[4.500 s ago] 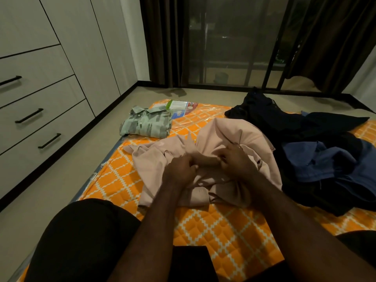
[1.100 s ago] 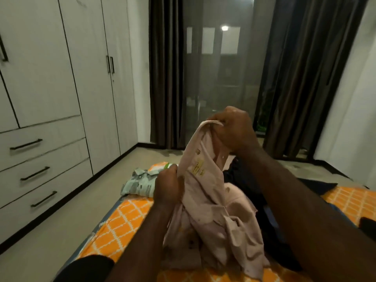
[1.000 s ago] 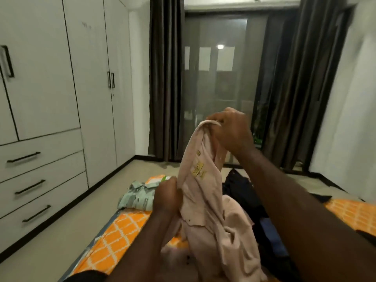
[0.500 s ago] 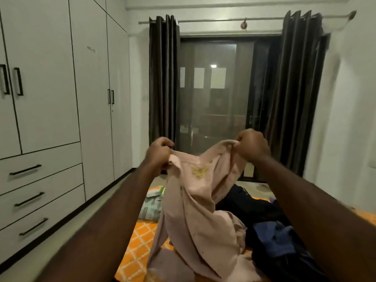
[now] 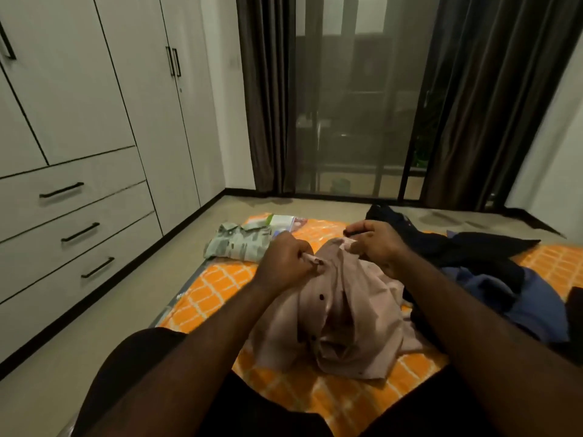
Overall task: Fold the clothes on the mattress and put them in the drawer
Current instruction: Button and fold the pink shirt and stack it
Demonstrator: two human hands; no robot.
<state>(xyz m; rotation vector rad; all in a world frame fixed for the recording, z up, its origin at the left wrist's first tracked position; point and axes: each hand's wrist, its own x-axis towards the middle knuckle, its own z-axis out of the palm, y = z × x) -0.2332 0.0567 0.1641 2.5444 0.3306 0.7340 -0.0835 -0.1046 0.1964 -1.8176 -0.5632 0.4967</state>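
While both hands are gripping its top edge, the pale pink shirt (image 5: 344,313) is draping down in soft crumpled folds, its lower part bunching on the mattress (image 5: 214,298) just ahead of the person's legs. Small dark buttons are showing along its front strip. The left hand (image 5: 285,258) is curling tight round a pinch of cloth at the shirt's upper left. The right hand (image 5: 375,244) is pinching the upper right corner between thumb and bent fingers. The mattress is wearing a glossy orange cover with a white diamond lattice.

Beyond the left hand, a folded shirt (image 5: 239,246) in a grey-green blotched print is lying flat and squarish near the far left corner, just beside a shiny flat packet (image 5: 280,222). To the right of the pink shirt, a loose heap of dark clothes (image 5: 467,257) is sprawling across the mattress, with a blue garment (image 5: 517,298) rumpling among it.

Along the left wall, three flat-fronted pale drawers (image 5: 79,234) with slim black bar handles are sitting closed beneath tall cupboard doors. Dark pleated curtains (image 5: 262,105) are framing a glass door (image 5: 353,121) at the far end.
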